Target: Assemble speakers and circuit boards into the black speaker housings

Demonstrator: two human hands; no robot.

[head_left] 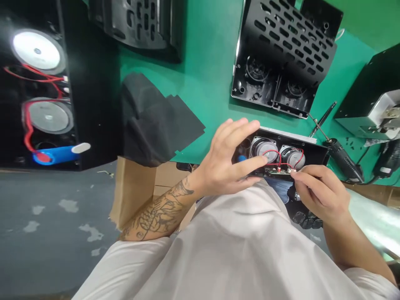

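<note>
A black speaker housing (318, 155) lies at the near edge of the green table. Inside it sit two round speakers (268, 151) joined by red wires (280, 157), with a small circuit board (274, 171) along the near side. My left hand (229, 160) rests over the housing's left end, fingers stretched and apart, thumb reaching across the left speaker. At the board's right end, the thumb and forefinger of my right hand (323, 191) pinch a small white wire connector (291, 171). Whether that connector is seated in its socket is too small to tell. A blue part (241, 158) shows beside my left hand.
Black slotted housings (279, 62) stand at the back. Dark sheets (159, 121) lie on the left, near an opened speaker box (96, 104) with a blue battery cell (62, 154). To the right are an electric screwdriver (343, 160), a pen-like tool (325, 118), loose screws (351, 143) and a machine (375, 100).
</note>
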